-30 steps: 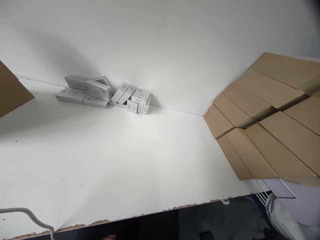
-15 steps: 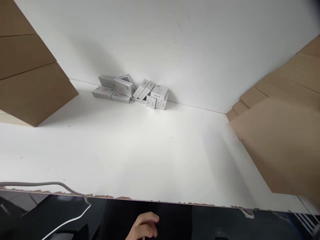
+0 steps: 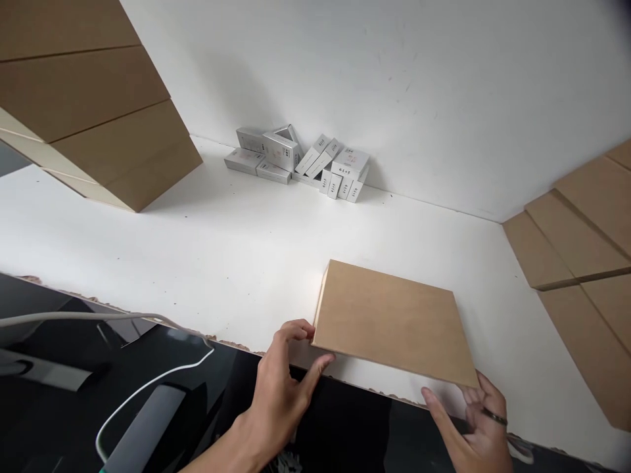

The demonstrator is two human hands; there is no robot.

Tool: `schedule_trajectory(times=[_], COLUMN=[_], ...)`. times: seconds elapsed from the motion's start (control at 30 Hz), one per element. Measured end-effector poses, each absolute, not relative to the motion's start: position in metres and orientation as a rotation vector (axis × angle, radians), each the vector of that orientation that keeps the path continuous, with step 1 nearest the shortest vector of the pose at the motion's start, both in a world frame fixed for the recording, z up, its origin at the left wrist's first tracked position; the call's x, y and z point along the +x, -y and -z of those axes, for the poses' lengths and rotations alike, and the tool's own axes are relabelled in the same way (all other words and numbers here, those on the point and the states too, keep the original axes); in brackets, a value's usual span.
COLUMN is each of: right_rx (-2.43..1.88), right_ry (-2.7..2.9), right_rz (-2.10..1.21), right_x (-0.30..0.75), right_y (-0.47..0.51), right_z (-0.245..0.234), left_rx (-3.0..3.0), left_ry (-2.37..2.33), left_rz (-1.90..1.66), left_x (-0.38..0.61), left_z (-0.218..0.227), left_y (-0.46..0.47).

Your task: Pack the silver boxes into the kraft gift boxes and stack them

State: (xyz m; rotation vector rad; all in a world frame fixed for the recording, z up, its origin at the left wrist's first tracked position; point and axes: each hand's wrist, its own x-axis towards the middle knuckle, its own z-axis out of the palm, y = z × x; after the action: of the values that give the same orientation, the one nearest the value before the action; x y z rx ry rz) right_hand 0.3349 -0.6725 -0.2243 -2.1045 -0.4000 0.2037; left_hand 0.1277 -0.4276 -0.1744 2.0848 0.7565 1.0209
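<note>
A flat brown cardboard box [image 3: 392, 320] lies on the white table [image 3: 207, 249] at its near edge. My left hand [image 3: 283, 381] grips the box's near left corner, thumb and fingers on its edge. My right hand [image 3: 473, 424], a ring on one finger, holds the near right corner from below. Both hands are at the table's front edge.
A heap of small silver-white boxes [image 3: 300, 163] lies against the white back wall. Stacks of brown cardboard boxes stand at the left [image 3: 93, 98] and at the right [image 3: 582, 263]. A white cable [image 3: 148, 387] loops below the table's chipped front edge.
The view has swung left and down. The brown box came from the right side onto the table's near edge, and both hands now hold it; a second ago no hand showed.
</note>
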Motion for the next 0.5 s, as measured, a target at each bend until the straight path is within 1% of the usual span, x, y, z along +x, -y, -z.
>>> schedule_trajectory(times=[0.1, 0.23, 0.37, 0.5], right_rx=[-2.152, -2.087, -2.042, -2.042], right_ry=[0.295, 0.328, 0.297, 0.234], right_rz=[-0.144, -0.024, -0.149, -0.274], right_x=[0.321, 0.313, 0.310, 0.300], right_y=[0.654, 0.637, 0.636, 0.636], right_z=[0.222, 0.223, 0.222, 0.202], left_rx=[2.105, 2.083, 1.982, 1.892], left_ry=[-0.780, -0.870, -0.884, -0.945], left_rz=[-0.984, -0.978, -0.934, -0.874], left_x=[0.132, 0.136, 0.136, 0.135], left_z=[0.178, 0.180, 0.177, 0.166], left_y=[0.432, 0.436, 0.442, 0.440])
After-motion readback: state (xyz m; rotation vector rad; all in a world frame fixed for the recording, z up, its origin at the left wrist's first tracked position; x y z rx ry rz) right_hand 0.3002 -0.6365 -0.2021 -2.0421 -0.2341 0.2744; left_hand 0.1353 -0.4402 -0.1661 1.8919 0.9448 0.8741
